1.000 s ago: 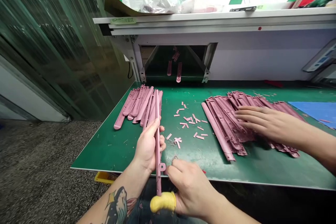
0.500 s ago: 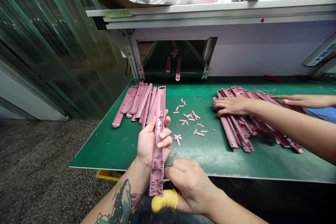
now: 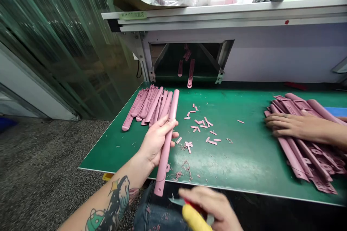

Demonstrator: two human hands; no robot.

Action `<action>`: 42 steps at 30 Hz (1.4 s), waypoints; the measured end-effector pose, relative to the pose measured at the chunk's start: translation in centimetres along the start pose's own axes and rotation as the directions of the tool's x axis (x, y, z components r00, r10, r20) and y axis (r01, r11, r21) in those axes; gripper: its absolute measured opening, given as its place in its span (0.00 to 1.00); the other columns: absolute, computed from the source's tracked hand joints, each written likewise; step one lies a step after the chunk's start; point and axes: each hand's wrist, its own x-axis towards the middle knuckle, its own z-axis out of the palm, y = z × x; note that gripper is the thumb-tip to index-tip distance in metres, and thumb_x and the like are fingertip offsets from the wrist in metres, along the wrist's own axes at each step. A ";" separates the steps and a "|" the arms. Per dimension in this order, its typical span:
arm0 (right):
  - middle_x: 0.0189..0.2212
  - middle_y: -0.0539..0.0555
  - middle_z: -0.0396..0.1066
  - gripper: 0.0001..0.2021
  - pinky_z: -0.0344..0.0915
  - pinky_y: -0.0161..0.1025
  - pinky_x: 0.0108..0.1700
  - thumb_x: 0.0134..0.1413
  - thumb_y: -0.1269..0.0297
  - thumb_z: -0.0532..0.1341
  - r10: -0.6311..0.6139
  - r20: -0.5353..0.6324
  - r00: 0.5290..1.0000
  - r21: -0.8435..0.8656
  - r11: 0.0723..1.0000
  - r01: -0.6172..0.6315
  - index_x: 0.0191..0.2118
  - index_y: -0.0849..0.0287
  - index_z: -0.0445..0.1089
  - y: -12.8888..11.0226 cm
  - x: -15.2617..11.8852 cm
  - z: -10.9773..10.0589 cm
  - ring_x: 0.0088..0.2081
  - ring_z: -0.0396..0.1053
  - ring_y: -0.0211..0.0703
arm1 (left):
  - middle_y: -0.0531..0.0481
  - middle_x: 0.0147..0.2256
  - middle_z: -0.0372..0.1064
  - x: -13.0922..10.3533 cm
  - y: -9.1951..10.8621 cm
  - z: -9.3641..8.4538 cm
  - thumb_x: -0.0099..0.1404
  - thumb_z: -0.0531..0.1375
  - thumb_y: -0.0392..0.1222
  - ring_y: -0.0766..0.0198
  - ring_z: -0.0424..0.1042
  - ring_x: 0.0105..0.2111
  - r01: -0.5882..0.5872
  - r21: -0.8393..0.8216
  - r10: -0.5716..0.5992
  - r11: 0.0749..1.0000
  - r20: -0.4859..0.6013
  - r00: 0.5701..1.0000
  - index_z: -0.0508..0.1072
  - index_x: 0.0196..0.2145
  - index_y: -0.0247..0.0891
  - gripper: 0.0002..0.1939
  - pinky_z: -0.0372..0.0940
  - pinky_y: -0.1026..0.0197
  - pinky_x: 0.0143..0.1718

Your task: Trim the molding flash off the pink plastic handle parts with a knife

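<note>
A long pink plastic part [image 3: 168, 140] lies across my left hand [image 3: 155, 142], its smooth rounded side up and its lower end past the table's front edge. My left fingers are wrapped round it. Below and to the right, my right hand [image 3: 210, 205] is closed on a small cutting tool [image 3: 177, 201] with a thin blade; a yellow cover [image 3: 193, 218] sits on one finger. The tool is apart from the part. Behind my left hand several similar pink parts [image 3: 148, 106] lie side by side.
Small pink strips [image 3: 199, 122] and shavings [image 3: 179, 175] lie on the green table [image 3: 238, 162]. At the right, another person's hand [image 3: 298, 126] rests on a pile of pink parts [image 3: 295, 162]. A conveyor opening [image 3: 197, 75] stands behind, under a shelf [image 3: 217, 12].
The held part has been turned from its ribbed inside to its smooth side. My right hand has moved away from it, down and right. The other person's pile has slid right.
</note>
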 end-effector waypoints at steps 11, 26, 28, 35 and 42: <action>0.33 0.56 0.72 0.16 0.66 0.40 0.32 0.54 0.70 0.62 -0.021 -0.150 0.988 -0.254 0.967 -0.018 0.49 0.55 0.70 1.5 2.0 -1.9 0.31 0.68 0.43 | 0.51 0.32 0.66 0.6 -1.3 1.3 0.53 0.68 0.40 0.71 0.67 0.20 0.020 0.260 -0.026 0.965 0.021 0.999 0.70 0.51 0.41 0.27 0.61 0.72 0.12; 0.30 0.57 0.73 0.10 0.61 0.41 0.30 0.51 0.55 0.58 0.661 -0.432 0.613 -0.556 0.340 -0.758 0.29 0.55 0.71 11.1 2.3 -16.6 0.31 0.72 0.54 | 0.45 0.37 0.73 1.8 -0.8 -0.1 0.55 0.65 0.45 0.57 0.70 0.38 -0.289 0.581 0.179 0.761 0.240 0.954 0.78 0.39 0.41 0.13 0.64 0.57 0.43; 0.41 0.61 0.72 0.11 0.62 0.44 0.34 0.52 0.60 0.58 0.603 -0.450 0.659 -0.600 0.342 -0.723 0.39 0.57 0.73 11.5 5.9 -17.1 0.39 0.71 0.57 | 0.46 0.38 0.74 2.7 0.8 -2.2 0.59 0.61 0.46 0.55 0.70 0.40 -0.354 0.696 0.253 0.625 0.248 0.935 0.79 0.38 0.42 0.11 0.64 0.57 0.46; 0.49 0.57 0.66 0.17 0.66 0.49 0.47 0.61 0.60 0.58 0.551 -0.263 0.792 -0.457 0.652 -0.605 0.53 0.59 0.64 15.8 26.0 -10.3 0.47 0.68 0.47 | 0.47 0.41 0.75 4.8 3.6 -6.4 0.59 0.60 0.51 0.56 0.74 0.34 -0.323 0.861 0.512 0.392 0.088 0.855 0.79 0.37 0.43 0.13 0.69 0.64 0.32; 0.41 0.55 0.70 0.13 0.69 0.43 0.40 0.62 0.59 0.57 0.546 -0.117 0.829 -0.114 0.822 -0.558 0.44 0.63 0.68 12.4 26.1 -10.5 0.40 0.71 0.44 | 0.46 0.44 0.74 5.9 4.6 -7.4 0.60 0.58 0.55 0.56 0.75 0.35 -0.310 0.910 0.501 0.275 0.140 0.854 0.76 0.44 0.44 0.19 0.70 0.61 0.34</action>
